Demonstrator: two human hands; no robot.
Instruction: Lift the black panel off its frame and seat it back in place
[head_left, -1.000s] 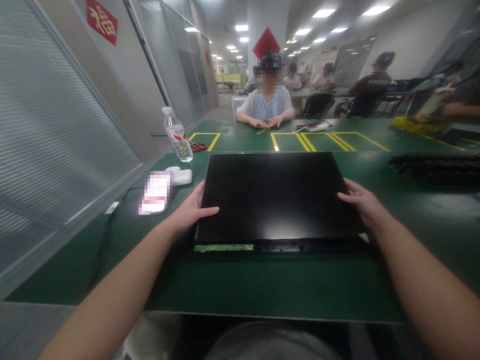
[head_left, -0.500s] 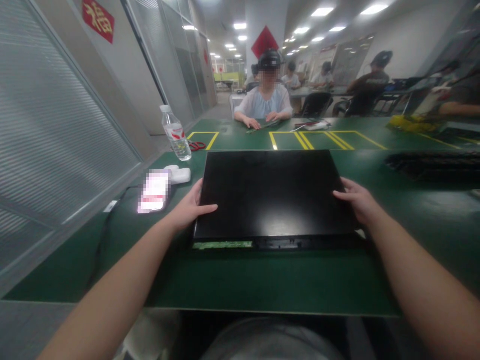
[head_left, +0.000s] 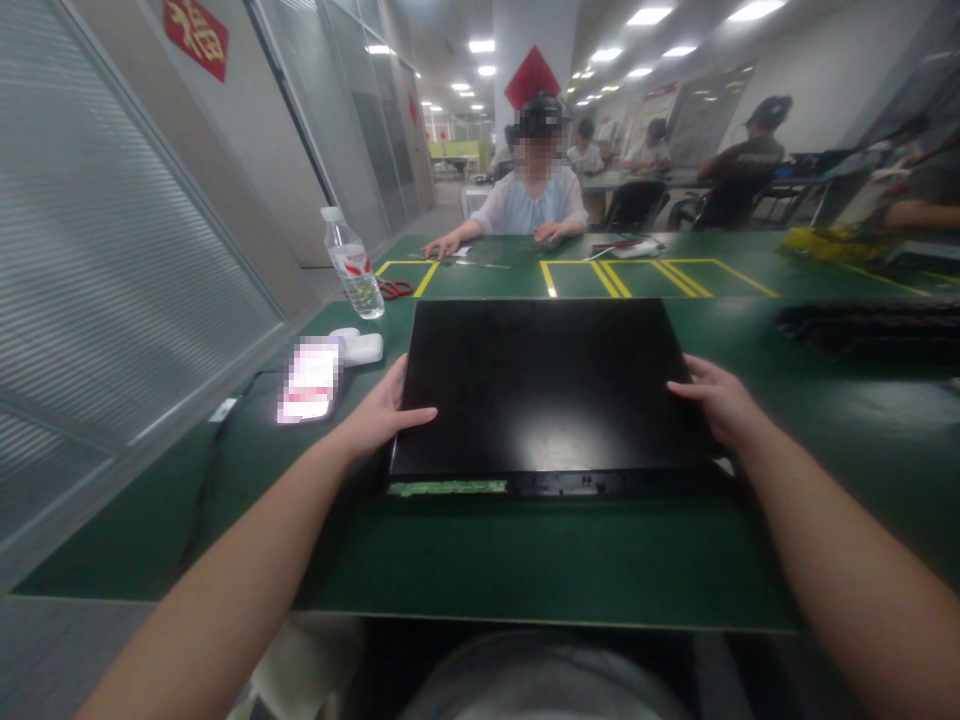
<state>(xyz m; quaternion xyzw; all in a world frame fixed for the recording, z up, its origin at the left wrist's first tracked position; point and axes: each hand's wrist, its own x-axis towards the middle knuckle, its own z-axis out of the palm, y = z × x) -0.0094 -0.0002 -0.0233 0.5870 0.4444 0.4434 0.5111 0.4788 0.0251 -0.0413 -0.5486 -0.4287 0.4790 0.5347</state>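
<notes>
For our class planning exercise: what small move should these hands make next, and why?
Perhaps draw both thumbs toward the edges of the black panel: the left hand and right hand hold opposite sides, and thumbs over its glossy face may smudge it.

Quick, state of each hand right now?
Left hand: holding the black panel by its left edge, thumb on top.
Right hand: holding its right edge, thumb on top.
</notes>
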